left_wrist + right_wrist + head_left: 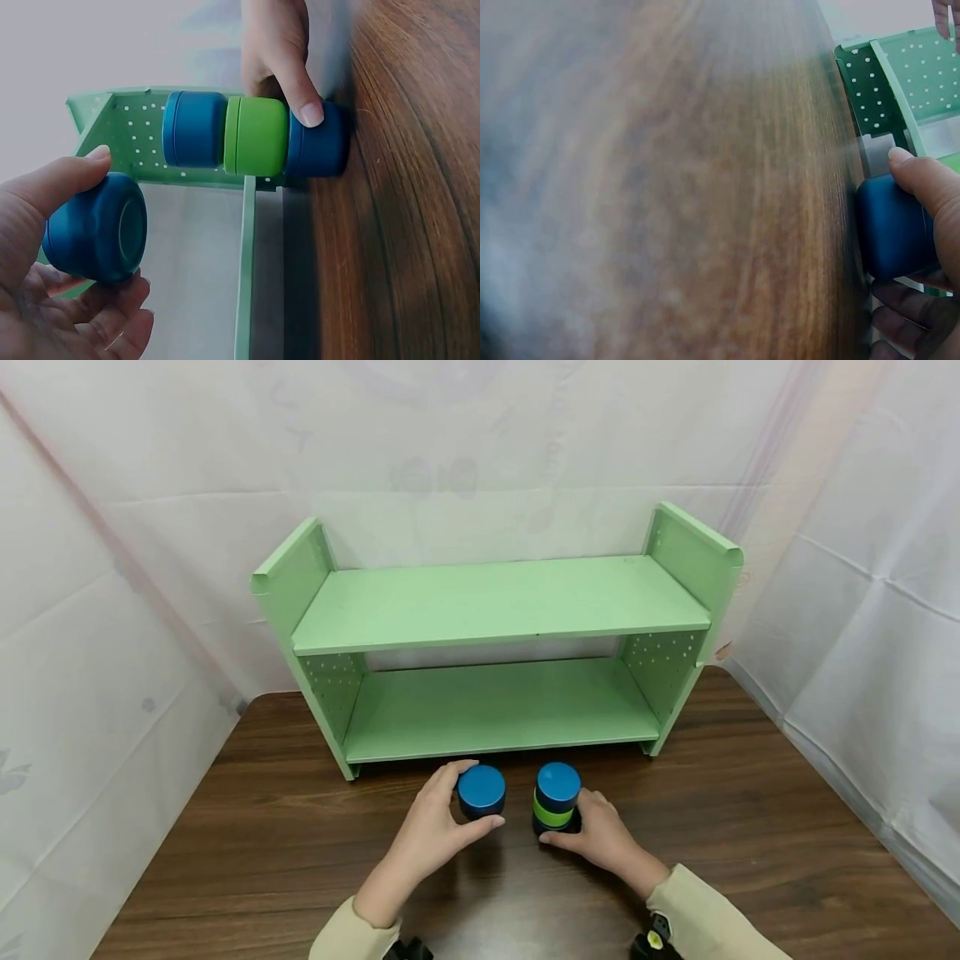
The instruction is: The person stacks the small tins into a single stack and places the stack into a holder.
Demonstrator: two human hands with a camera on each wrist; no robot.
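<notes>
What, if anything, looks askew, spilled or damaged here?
Nothing stands out. The blue-green-blue stack looks roughly straight in the right hand, the blue container in the left hand shows no damage, the green shelf stands upright, and no spill shows on the table.

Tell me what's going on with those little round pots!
A person's left hand holds one blue pot up off the table. The right hand grips the bottom blue pot of a three-pot stack: blue, green, blue. The stack stands on the table, in front of a green shelf.
</notes>
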